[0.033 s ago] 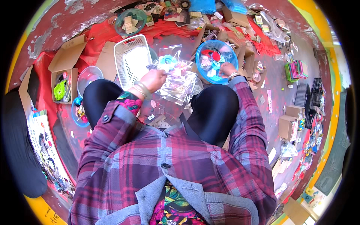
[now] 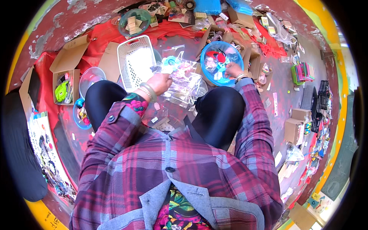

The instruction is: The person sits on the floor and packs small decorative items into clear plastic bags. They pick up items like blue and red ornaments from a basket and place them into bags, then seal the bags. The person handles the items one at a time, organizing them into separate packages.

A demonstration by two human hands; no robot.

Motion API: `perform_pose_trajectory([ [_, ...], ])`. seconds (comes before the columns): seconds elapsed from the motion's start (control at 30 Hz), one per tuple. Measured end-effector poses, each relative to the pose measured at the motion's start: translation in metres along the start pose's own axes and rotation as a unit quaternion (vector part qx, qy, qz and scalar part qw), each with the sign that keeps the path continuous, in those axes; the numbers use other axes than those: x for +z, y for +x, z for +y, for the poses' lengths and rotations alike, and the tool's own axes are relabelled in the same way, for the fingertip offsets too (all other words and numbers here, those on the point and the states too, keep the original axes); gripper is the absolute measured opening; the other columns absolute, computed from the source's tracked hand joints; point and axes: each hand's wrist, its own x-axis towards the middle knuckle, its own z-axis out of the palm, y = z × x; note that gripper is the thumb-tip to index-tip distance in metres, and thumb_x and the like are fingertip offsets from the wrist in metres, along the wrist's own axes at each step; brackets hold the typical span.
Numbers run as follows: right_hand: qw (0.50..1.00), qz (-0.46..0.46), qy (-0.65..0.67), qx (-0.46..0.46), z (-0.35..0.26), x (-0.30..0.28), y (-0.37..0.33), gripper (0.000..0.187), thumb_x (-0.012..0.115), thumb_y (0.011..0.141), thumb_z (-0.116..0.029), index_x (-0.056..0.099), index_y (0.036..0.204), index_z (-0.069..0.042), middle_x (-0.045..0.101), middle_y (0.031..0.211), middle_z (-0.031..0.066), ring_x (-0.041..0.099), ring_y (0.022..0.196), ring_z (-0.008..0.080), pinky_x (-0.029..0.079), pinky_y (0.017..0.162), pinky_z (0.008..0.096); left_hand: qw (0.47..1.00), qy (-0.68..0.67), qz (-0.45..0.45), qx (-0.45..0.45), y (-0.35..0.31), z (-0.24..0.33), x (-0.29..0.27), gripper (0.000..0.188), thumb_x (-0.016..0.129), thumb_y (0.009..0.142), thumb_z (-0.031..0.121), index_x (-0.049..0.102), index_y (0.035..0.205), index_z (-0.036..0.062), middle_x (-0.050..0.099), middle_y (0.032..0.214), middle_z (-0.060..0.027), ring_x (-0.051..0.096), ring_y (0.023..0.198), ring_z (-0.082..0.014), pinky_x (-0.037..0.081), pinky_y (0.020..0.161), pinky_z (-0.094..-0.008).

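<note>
My left hand (image 2: 158,82), with bracelets on the wrist, is closed beside a pile of clear plastic bags (image 2: 186,85) on the floor between my knees. Whatever its curled fingers hold is too small to tell. A light blue, flower-like piece (image 2: 171,62) and pale pink pieces lie among the bags. To the right stands a round blue basin (image 2: 204,72) with red, pink, white and light blue pieces in it. Over its right side, my right hand (image 2: 233,70) has its fingers drawn together by a light blue piece (image 2: 221,73); I cannot make out what they grip.
A white perforated basket (image 2: 122,59) stands beyond my left hand. An open cardboard box (image 2: 59,82) and a clear tub (image 2: 85,85) are farther left. More cartons (image 2: 253,63) crowd the basin's right side. A green basket (image 2: 295,74) sits at the right.
My left hand has shifted very slightly toward me and to the right. My right hand stays at the basin with hardly any movement.
</note>
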Motion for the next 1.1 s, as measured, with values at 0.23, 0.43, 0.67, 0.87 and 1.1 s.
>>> perform_pose_trajectory([
  [0.23,0.961,-0.110,-0.221,-0.126,-0.087,-0.032,-0.043,0.042,0.057,0.077,-0.030,0.053,0.112,-0.008,0.061,0.073,0.0058,0.059,0.062,0.0143,0.046,0.050,0.0283,0.999,0.026,-0.014,-0.024,0.006,-0.024,0.036,0.028,0.044,0.081,0.022,0.061,0.085,0.0010,0.060,0.083,-0.0243,0.057,0.082,-0.0400,0.044,0.076,-0.0466],
  [0.43,0.902,-0.174,-0.348,-0.185,-0.190,0.046,-0.046,0.079,0.062,0.069,-0.060,0.048,0.120,-0.002,0.062,0.088,0.0111,0.057,0.060,0.0169,0.046,0.054,0.0305,0.999,0.031,-0.004,-0.033,0.007,-0.027,0.042,0.028,0.043,0.082,0.023,0.059,0.087,0.0009,0.060,0.084,-0.0243,0.057,0.081,-0.0400,0.044,0.076,-0.0470],
  [0.67,0.876,-0.283,-0.358,-0.153,-0.164,0.140,0.033,0.060,0.051,0.077,-0.062,0.056,0.086,-0.003,0.043,0.051,0.0024,0.044,0.043,0.0135,0.034,0.041,0.0301,0.998,0.034,-0.035,-0.042,0.003,-0.021,0.041,0.028,0.046,0.081,0.024,0.058,0.091,0.0011,0.061,0.086,-0.0233,0.058,0.084,-0.0384,0.044,0.077,-0.0461],
  [0.87,0.888,-0.293,-0.312,-0.168,-0.161,0.150,0.021,0.047,0.060,0.075,-0.052,0.058,0.082,-0.005,0.045,0.053,0.0028,0.043,0.044,0.0121,0.033,0.042,0.0288,0.994,0.055,-0.065,-0.066,-0.013,-0.012,0.035,0.021,0.049,0.077,0.015,0.060,0.088,0.0014,0.062,0.087,-0.0214,0.059,0.086,-0.0355,0.046,0.077,-0.0436],
  [1.1,0.897,-0.235,-0.332,-0.174,-0.164,0.168,0.010,0.047,0.068,0.065,-0.046,0.066,0.086,-0.005,0.059,0.065,0.0070,0.054,0.056,0.0178,0.043,0.052,0.0314,0.984,0.154,-0.082,0.030,-0.055,0.031,0.003,0.017,0.052,0.070,0.008,0.062,0.083,0.0020,0.063,0.082,-0.0187,0.062,0.080,-0.0334,0.049,0.071,-0.0413],
])
